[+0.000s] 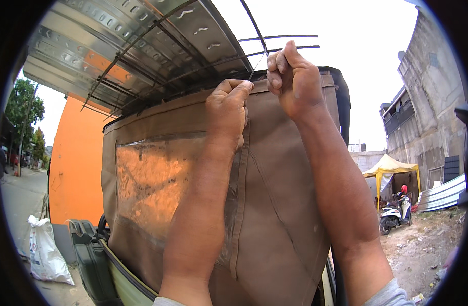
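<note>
Both my arms reach up toward the roof edge of a vehicle with a brown canvas cover point(282, 168). My left hand point(228, 107) is closed, pinching a thin wire point(258, 62) between thumb and forefinger. That wire runs up toward a crossing of dark steel rods point(266, 51) that jut out past the roof. Close beside the crossing, my right hand point(295, 76) is raised with its fingers curled in and the thumb pointing up. What its fingers hold, if anything, is hidden.
Embossed metal sheets point(188, 35) lie overhead on the rods. A clear plastic window point(152, 178) is set in the canvas. Lower left are a green jerrycan point(91, 260) and a white sack point(46, 250). A scooter point(396, 214) stands by a yellow-and-white canopy point(392, 166) at right.
</note>
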`<control>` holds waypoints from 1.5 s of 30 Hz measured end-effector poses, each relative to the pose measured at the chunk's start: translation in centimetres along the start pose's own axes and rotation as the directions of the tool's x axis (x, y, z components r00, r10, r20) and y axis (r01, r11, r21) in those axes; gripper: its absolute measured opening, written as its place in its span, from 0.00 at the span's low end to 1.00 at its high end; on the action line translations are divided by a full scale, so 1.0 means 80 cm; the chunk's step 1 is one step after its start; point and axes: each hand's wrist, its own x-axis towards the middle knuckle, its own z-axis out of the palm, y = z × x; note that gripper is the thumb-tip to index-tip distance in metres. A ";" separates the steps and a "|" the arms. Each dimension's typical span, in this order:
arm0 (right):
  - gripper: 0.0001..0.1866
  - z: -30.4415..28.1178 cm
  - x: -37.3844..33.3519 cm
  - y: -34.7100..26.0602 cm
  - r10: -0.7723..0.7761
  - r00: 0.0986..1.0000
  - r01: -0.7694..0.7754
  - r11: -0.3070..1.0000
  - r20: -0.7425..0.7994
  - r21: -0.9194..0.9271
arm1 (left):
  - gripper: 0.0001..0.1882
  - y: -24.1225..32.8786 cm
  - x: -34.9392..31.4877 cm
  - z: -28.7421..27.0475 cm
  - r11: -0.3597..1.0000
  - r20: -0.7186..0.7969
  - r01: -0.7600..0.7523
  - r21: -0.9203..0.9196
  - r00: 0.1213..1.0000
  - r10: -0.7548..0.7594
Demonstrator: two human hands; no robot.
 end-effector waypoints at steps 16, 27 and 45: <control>0.28 -0.028 0.037 -0.088 0.120 0.976 0.084 0.570 0.184 -0.818 | 0.07 0.034 0.070 -0.060 0.825 0.158 -0.193 0.530 0.979 0.128; 0.26 0.011 0.070 -0.107 0.117 0.982 -0.187 0.592 -0.146 -0.784 | 0.08 0.028 0.047 -0.051 0.886 0.133 -0.129 0.445 0.988 0.077; 0.26 0.060 0.150 -0.076 0.079 0.996 -0.049 0.178 -0.035 -0.983 | 0.10 0.004 0.012 -0.027 0.971 0.077 -0.011 0.239 0.997 -0.008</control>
